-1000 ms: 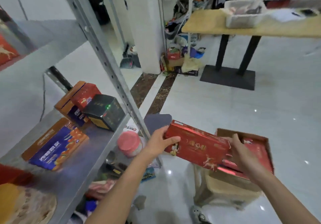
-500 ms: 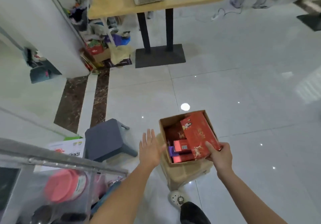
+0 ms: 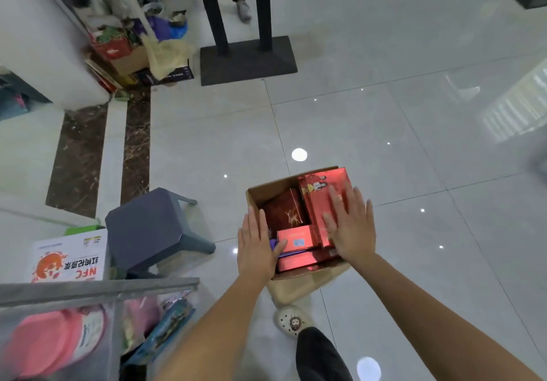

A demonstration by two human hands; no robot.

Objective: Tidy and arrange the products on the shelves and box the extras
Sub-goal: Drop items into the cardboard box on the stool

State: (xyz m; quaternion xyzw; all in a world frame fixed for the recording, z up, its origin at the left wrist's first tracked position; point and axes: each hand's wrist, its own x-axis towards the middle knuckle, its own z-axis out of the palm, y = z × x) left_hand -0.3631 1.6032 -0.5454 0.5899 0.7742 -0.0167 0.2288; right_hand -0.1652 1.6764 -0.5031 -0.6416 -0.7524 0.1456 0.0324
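The red box [image 3: 322, 200] is lying along the right wall of the carton [image 3: 266, 191], its far end jutting over the rim. It is probably light, stiff and glossy-slick, so it is best taken by its long edges. The right hand [image 3: 350, 232] is pressing flat on it, fingers [image 3: 356, 206] straight and gripping nothing. The left hand [image 3: 256, 244] is resting open on the carton's left rim.

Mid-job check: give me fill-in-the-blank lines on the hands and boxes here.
1. The right hand lies flat on a long box coloured ____.
2. That box lies in an open box made of ____.
3. In the picture, the grey stool stands to the open box's ____.
Missing: red; cardboard; left.
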